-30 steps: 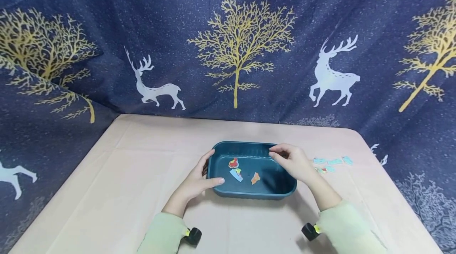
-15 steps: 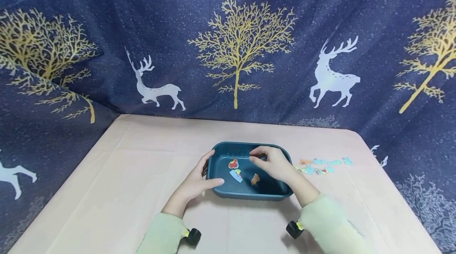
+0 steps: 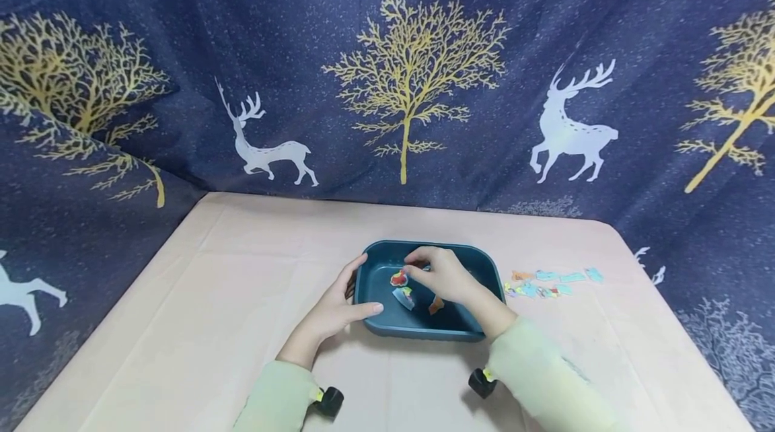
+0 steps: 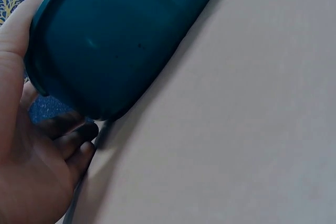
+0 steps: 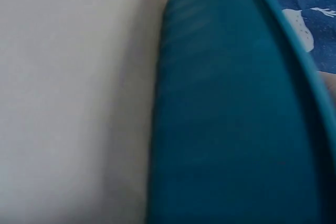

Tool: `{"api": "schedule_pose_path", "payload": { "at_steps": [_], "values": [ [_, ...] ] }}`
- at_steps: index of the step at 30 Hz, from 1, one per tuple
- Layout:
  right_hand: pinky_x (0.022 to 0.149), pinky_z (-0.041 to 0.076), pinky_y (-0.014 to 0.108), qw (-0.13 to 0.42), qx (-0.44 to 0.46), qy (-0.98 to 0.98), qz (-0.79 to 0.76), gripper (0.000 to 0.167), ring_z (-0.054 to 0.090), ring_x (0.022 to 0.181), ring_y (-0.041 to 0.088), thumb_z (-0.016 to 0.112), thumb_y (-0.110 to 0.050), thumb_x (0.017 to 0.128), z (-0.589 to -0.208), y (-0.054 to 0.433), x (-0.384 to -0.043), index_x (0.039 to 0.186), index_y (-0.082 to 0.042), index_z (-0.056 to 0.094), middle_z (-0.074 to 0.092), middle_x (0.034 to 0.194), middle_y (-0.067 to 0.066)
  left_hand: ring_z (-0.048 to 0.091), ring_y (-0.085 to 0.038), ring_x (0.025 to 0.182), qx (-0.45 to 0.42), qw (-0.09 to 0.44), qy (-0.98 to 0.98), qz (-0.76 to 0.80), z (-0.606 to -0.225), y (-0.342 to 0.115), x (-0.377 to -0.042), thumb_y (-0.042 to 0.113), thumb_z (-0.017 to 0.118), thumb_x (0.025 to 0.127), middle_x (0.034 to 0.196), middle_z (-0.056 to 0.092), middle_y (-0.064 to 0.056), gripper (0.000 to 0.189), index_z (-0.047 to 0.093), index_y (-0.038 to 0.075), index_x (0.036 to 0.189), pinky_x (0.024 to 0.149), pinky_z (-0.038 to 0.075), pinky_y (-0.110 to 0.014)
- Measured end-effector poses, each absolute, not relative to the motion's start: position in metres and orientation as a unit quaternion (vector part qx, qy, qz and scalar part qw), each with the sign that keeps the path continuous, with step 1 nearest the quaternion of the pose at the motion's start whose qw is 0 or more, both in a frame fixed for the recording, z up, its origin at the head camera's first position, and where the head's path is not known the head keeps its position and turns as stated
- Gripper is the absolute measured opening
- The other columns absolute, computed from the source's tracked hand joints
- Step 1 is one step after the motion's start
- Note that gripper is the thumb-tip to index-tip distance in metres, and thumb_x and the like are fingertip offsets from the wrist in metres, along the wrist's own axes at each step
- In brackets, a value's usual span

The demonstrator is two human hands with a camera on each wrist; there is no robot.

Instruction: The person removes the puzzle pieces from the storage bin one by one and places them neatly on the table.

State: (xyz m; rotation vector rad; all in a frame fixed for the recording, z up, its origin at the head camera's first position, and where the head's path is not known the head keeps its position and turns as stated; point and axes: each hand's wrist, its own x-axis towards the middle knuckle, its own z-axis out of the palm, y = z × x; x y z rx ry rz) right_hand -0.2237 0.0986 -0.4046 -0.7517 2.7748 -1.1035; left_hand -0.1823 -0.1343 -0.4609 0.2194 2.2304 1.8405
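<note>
A dark teal plastic tub (image 3: pixel 424 334) stands on the table. My left hand (image 3: pixel 339 304) grips its left end, thumb over the rim and fingers on the outer wall; the left wrist view shows that hand (image 4: pixel 37 150) against the tub's outside. Inside lie a red cut-out piece (image 3: pixel 397 278), a blue one (image 3: pixel 402 298) and an orange one (image 3: pixel 435 305). My right hand (image 3: pixel 445 276) is over the tub, its bent thumb and forefinger apart at the red piece's upper right edge. Whether they touch it is unclear. From the right wrist, only the tub's outer wall (image 5: pixel 226 103) shows well.
Several more cut-out pieces, mostly light blue, lie in loose rows right of the tub, among them an orange piece (image 3: pixel 522 275) and a blue piece (image 3: pixel 594 274). A dark blue curtain (image 3: pixel 363 82) with trees and deer hangs behind the pale table (image 3: pixel 242 297).
My right hand has moved left across the tub, from its right rim to the red piece, uncovering pieces on the table. My left hand and the pieces in the tub have stayed put.
</note>
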Motion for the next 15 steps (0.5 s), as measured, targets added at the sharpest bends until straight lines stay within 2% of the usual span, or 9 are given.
{"api": "schedule_pose_path", "payload": {
  "at_steps": [8, 15],
  "values": [
    [0.083, 0.055, 0.036, 0.055, -0.221, 0.904, -0.363, 0.026, 0.064, 0.092, 0.015, 0.063, -0.022, 0.09, -0.42, 0.093, -0.228, 0.11, -0.005, 0.067, 0.069, 0.097, 0.0, 0.021, -0.031, 0.145, 0.086, 0.117, 0.762, 0.631, -0.46, -0.136, -0.183, 0.023, 0.077, 0.077, 0.158, 0.019, -0.002, 0.09, 0.022, 0.039, 0.147, 0.114, 0.025, -0.051],
    [0.088, 0.052, 0.038, 0.064, -0.193, 0.922, -0.33, 0.03, 0.062, 0.1, 0.018, 0.068, -0.022, 0.086, -0.426, 0.091, -0.231, 0.112, -0.009, 0.066, 0.066, 0.108, 0.004, 0.02, -0.032, 0.145, 0.089, 0.122, 0.76, 0.633, -0.461, -0.136, -0.183, 0.022, 0.077, 0.078, 0.158, 0.019, -0.004, 0.09, 0.022, 0.036, 0.148, 0.114, 0.024, -0.051]
  ]
}}
